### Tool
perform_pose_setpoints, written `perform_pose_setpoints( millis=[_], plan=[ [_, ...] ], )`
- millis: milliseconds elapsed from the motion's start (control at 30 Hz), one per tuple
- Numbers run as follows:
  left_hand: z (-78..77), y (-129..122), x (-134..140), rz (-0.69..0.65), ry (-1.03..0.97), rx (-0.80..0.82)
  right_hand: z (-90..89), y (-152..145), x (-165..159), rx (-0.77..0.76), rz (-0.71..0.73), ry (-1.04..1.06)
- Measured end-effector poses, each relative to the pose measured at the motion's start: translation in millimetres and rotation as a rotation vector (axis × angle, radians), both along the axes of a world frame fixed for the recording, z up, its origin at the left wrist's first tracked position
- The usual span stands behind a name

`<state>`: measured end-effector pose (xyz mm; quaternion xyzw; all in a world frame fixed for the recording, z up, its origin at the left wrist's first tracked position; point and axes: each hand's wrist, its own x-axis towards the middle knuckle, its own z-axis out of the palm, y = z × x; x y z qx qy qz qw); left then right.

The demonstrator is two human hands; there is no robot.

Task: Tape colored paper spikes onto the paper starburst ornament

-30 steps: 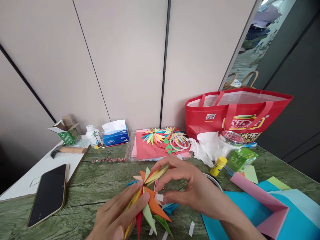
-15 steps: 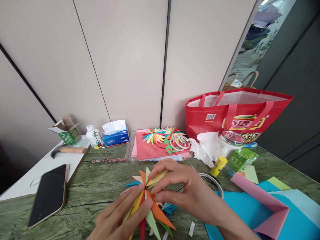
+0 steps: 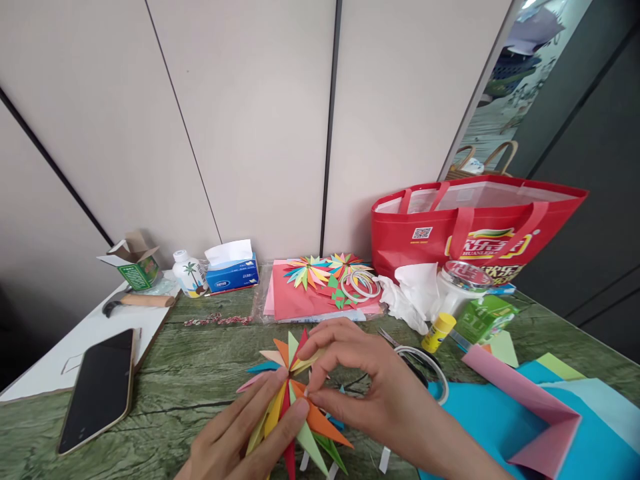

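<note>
A many-coloured folded-paper star (image 3: 315, 420) with long pointed rays lies low in the middle of the head view. My left hand (image 3: 245, 427) is closed on its left side, thumb and fingers pressing the folds near the centre. From the right, my right hand (image 3: 355, 380) reaches over the star, index finger and thumb pinched beside an orange ray. A small white strip (image 3: 307, 395) shows faintly at those fingertips. My right hand hides part of the star's right side. Several white strips, including one white scrap (image 3: 385, 460), lie close by on the table.
Scissors (image 3: 390, 339) and a tape roll (image 3: 443, 383) lie right of my right hand, near a yellow glue stick (image 3: 439, 332) and blue paper (image 3: 480, 427). Behind are finished paper stars (image 3: 307, 272), a tissue box (image 3: 233, 275) and a red bag (image 3: 415, 250). A phone (image 3: 97, 390) lies left.
My right hand has shifted slightly, its fingers drawn a little off the upper rays. A red ray and the scissors now show more. My left hand stays on the star.
</note>
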<state>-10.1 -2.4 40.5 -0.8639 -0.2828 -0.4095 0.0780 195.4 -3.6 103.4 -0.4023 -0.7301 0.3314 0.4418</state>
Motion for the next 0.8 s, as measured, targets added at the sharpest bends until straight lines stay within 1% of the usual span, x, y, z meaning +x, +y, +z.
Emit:
perform_pose_setpoints(
  millis=[133, 400, 600, 800],
  plan=[
    [-1.2, -0.8, -0.7, 0.016, -0.007, -0.012, 0.7, -1.0, 2.1, 0.067, 0.057, -0.047],
    [-0.8, -1.3, 1.3, 0.007, -0.002, 0.012, 0.6, -1.2, 0.9, 0.136, 0.059, -0.085],
    [-3.8, -2.2, 2.8, -0.002, 0.008, 0.031, -0.7, -1.5, 0.8, 0.148, 0.056, -0.098],
    [-3.1, -1.3, 2.3, 0.018, 0.017, 0.066, 1.3, -2.6, 2.5, 0.136, 0.074, -0.170]
  ],
)
